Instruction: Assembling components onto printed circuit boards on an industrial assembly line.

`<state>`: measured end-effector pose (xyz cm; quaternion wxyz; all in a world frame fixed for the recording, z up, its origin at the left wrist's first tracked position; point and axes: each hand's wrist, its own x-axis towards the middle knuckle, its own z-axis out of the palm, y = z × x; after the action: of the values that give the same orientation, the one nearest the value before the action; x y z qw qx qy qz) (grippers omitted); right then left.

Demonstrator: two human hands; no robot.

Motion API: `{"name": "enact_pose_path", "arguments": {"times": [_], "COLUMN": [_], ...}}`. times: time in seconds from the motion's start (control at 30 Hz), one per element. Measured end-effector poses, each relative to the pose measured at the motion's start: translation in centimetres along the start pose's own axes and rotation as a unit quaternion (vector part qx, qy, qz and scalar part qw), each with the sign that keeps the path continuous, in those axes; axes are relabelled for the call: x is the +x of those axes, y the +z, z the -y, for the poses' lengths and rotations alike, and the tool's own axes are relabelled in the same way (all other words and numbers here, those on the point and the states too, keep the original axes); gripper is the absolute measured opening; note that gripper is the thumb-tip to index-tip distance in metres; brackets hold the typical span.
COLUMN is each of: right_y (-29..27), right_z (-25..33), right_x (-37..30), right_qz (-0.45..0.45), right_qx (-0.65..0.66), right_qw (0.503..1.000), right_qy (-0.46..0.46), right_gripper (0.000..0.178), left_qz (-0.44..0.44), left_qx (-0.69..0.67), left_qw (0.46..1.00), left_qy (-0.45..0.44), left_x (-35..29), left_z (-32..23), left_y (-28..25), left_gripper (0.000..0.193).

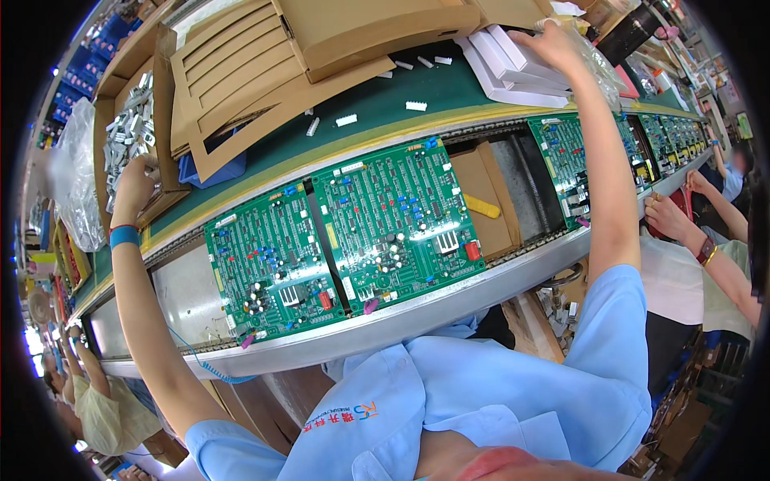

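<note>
My left hand [135,189], a blue band at its wrist, is at the near end of a cardboard box [164,88] of grey metal pieces [132,124]. Its fingers curl in among them, and what they hold is hidden. At the far right, my right hand [556,50] reaches over stacked white boxes [513,68], with fingers apart at the upper edge of the stack. Two green circuit boards [397,224] [269,260] lie side by side on the line in front of me, fitted with white, blue and red components. Neither hand touches them.
Beyond the line, brown cardboard dividers [233,80] lean over a blue bin [212,170]. Small white connectors [346,120] lie scattered on the green bench. A yellow-handled tool [481,206] rests on cardboard within the line. More circuit boards [561,152] and a co-worker's hands [670,218] are to the right.
</note>
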<state>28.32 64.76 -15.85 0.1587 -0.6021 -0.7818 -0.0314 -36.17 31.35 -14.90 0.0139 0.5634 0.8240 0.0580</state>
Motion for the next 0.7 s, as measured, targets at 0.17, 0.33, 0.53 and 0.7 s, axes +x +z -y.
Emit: {"name": "enact_pose_path", "arguments": {"times": [0.17,0.33,0.53,0.7], "right_y": [-2.7,-1.4,-4.6,-6.8], "right_z": [9.5,4.8,7.8,11.7], "right_x": [-4.4,-3.2,-7.8,-15.5], "right_qz": [-0.089,-0.182,-0.032,0.046], "right_qx": [-0.016,0.062,0.396,0.347], "right_qw": [0.994,0.981,0.917,0.928], "right_qy": [0.068,0.005,-0.032,-0.125], "right_gripper": [0.029,0.026,0.019,0.031], "left_qz": [-0.077,-0.093,-0.166,-0.219], "left_qx": [0.006,-0.111,-0.158,-0.237], "left_qw": [0.997,0.987,0.970,0.945], "left_qy": [-0.011,-0.068,-0.083,-0.048], "left_x": [-2.2,-1.9,-5.1,-5.3], "left_z": [3.2,0.9,0.6,0.8], "left_y": [1.4,-0.1,-1.9,-1.2], "left_gripper": [0.025,0.036,0.037,0.029]}}
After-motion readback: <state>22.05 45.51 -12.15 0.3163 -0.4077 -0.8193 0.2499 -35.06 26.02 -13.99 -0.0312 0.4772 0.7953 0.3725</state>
